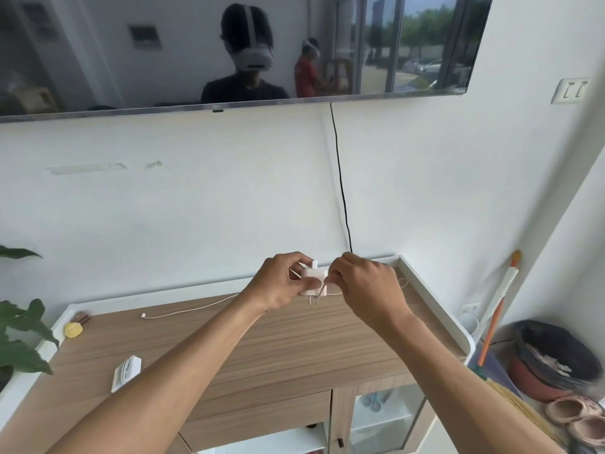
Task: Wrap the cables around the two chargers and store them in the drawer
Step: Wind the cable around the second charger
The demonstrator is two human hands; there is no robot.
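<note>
Left hand (281, 283) clamps white charger (311, 283) above the cabinet top (262, 348), right hand (366, 283) pinches its cable (196, 309), trailing left, wrapped charger (126, 371) near front-left edge.

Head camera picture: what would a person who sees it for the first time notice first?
First, the two hands meeting above the middle of the wooden cabinet top: the left hand holds a white charger, prongs pointing down, and the right hand pinches its cable, which trails left across the wood. Next, a second charger, already wrapped, lies near the front left. Above, a dark wall screen reflects the room.
</note>
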